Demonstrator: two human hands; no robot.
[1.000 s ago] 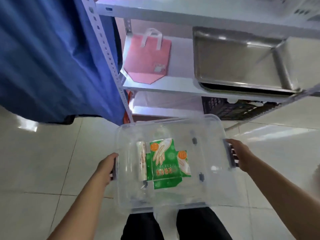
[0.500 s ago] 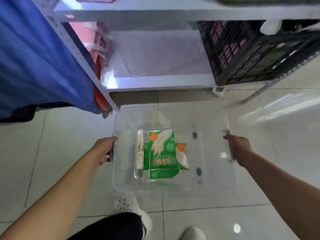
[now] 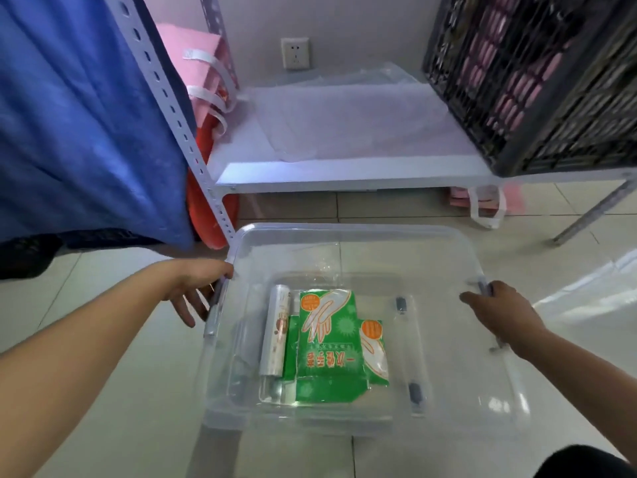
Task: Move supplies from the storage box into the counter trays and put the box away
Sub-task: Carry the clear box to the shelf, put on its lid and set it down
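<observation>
Head view: a clear box (image 3: 358, 236) sits low over the tiled floor (image 3: 103, 391), in front of the bottom shelf (image 3: 344, 174) of a metal rack. The left hand (image 3: 196, 288) is at the box's left edge by the grey latch (image 3: 213, 315); its thumb lies over the rim while the fingers hang straight and loose down the outside wall, a spread grip closed on nothing. The right hand (image 3: 499, 312) rests on the right rim beside the other latch (image 3: 484, 288); its fingers curve over the edge, but I cannot tell whether this grip truly clamps the rim. The box thus lies between the two hands, each touching one short side.

Inside the box are two things: one green glove carton (image 3: 327, 343), flattened, with a hand drawn on it, and one white roll (image 3: 275, 336) lying just beside the carton's left edge. Both lie on the box bottom, nearer the left hand.

On the shelf lies one clear plastic sheet (image 3: 344, 122), and one black crate (image 3: 537, 81) stands at the right end. Pink bags (image 3: 203, 74) lean at the left end behind a blue cloth (image 3: 79, 108). One wall socket (image 3: 295, 53) shows above the shelf.
</observation>
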